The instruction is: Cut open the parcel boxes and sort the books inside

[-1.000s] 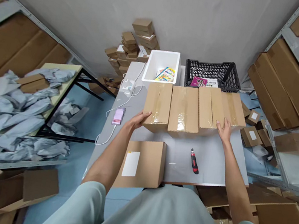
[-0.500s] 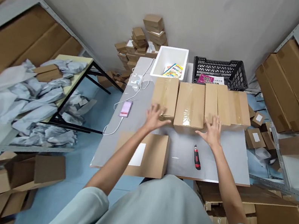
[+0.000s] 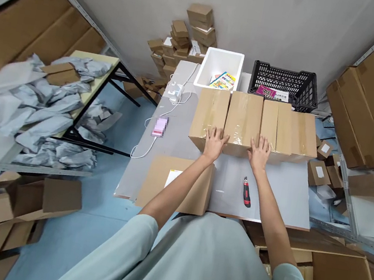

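Ahead of my torso (image 3: 202, 262), my left arm (image 3: 183, 183) and right arm (image 3: 271, 214) extend, left fingers (image 3: 213, 134) and right fingers (image 3: 261, 144) splayed.

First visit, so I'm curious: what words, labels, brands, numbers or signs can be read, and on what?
"中国": magenta book in the black plastic crate; smaller print unclear.
White book beside it: too small to read surely.
Colourful booklet in the white bin: too small.
Phone screen: blurred out.
Carton labels: nothing legible.

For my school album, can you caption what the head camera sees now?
Left hand and right hand touch a row of taped boxes, a red-and-black cutter lying nearby.
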Motion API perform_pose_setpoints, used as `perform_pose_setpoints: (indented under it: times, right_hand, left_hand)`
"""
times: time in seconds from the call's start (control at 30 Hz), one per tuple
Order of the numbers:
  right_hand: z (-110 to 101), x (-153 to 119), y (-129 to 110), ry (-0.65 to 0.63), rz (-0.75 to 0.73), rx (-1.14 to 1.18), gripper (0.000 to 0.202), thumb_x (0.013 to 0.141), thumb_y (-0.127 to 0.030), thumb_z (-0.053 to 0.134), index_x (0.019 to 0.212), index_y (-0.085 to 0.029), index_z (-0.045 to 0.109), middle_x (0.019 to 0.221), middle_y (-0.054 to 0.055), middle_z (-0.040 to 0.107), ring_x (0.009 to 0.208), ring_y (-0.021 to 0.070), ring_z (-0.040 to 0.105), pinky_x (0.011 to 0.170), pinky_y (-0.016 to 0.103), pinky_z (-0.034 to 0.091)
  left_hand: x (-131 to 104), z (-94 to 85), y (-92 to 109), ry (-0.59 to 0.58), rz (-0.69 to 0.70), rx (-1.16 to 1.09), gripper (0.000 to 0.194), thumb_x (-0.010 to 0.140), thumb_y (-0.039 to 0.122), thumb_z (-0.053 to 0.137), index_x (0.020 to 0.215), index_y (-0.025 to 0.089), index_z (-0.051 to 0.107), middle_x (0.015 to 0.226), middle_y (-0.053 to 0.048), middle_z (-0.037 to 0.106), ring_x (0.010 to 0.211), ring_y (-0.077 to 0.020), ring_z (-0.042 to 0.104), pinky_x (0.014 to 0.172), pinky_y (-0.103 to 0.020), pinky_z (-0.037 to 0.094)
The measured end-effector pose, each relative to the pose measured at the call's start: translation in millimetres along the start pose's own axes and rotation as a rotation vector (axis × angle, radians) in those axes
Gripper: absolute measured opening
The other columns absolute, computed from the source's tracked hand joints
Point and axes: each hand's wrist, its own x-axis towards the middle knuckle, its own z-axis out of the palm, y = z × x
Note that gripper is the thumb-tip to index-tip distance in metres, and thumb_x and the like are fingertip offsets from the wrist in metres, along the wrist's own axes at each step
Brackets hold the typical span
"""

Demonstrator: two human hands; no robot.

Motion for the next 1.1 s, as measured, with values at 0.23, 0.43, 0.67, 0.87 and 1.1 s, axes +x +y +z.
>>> perform_pose_setpoints:
  times: [0.23, 0.43, 0.67, 0.87, 1.1]
  right_hand:
    - [-2.7, -57.4, -11.6, 0.082, -0.023, 0.059, 0.082, 0.110, -0.053, 0.068, 0.180, -0.019, 0.044, 0.195, 0.021, 0.021, 0.183, 0.0420, 0.009, 0.143, 0.073, 0.013]
    - [47.6, -189.1, -59.9, -0.052, 0.224, 0.446, 0.098, 0.102, -0.087, 0.056, 0.172, -0.017, 0.056, 0.184, 0.025, 0.043, 0.173, 0.0432, 0.038, 0.141, 0.068, 0.034]
    - [96.1, -286.5, -131.5, -0.259, 0.569, 0.872, 0.120, 0.078, -0.108, 0.062, 0.156, -0.018, 0.070, 0.155, 0.028, 0.072, 0.137, 0.0437, 0.076, 0.115, 0.064, 0.064]
    - [100.3, -304.6, -176.3, -0.206, 0.603, 0.900, 0.105, 0.081, -0.099, 0.072, 0.147, -0.018, 0.076, 0.153, 0.022, 0.077, 0.142, 0.0411, 0.073, 0.126, 0.062, 0.056]
    - [71.2, -298.5, -196.2, -0.069, 0.613, 0.872, 0.093, 0.088, -0.090, 0.074, 0.149, -0.020, 0.077, 0.154, 0.017, 0.077, 0.154, 0.0383, 0.065, 0.134, 0.060, 0.049]
  left_hand:
    - [-94.2, -42.6, -39.4, 0.078, 0.016, -0.100, 0.066, 0.112, 0.047, 0.064, 0.174, 0.026, 0.056, 0.190, -0.017, 0.034, 0.182, -0.0437, 0.016, 0.146, -0.069, -0.001]
    - [-221.4, -99.3, -154.4, 0.213, -0.355, -0.187, 0.080, 0.108, 0.057, 0.067, 0.174, 0.017, 0.050, 0.190, -0.024, 0.032, 0.182, -0.0451, 0.013, 0.147, -0.065, 0.000]
    - [-328.7, -107.1, -240.3, 0.043, -0.852, -0.684, 0.071, 0.107, 0.062, 0.070, 0.159, 0.014, 0.063, 0.171, -0.026, 0.060, 0.169, -0.0426, 0.048, 0.145, -0.055, 0.029]
    - [-370.7, -88.5, -250.1, -0.155, -0.783, -0.929, 0.063, 0.111, 0.066, 0.062, 0.158, 0.023, 0.067, 0.164, -0.015, 0.070, 0.156, -0.0340, 0.065, 0.129, -0.050, 0.055]
    - [-347.3, -111.6, -239.5, -0.105, -0.510, -0.958, 0.071, 0.100, 0.053, 0.085, 0.161, 0.021, 0.069, 0.165, -0.011, 0.070, 0.156, -0.0377, 0.063, 0.128, -0.047, 0.058]
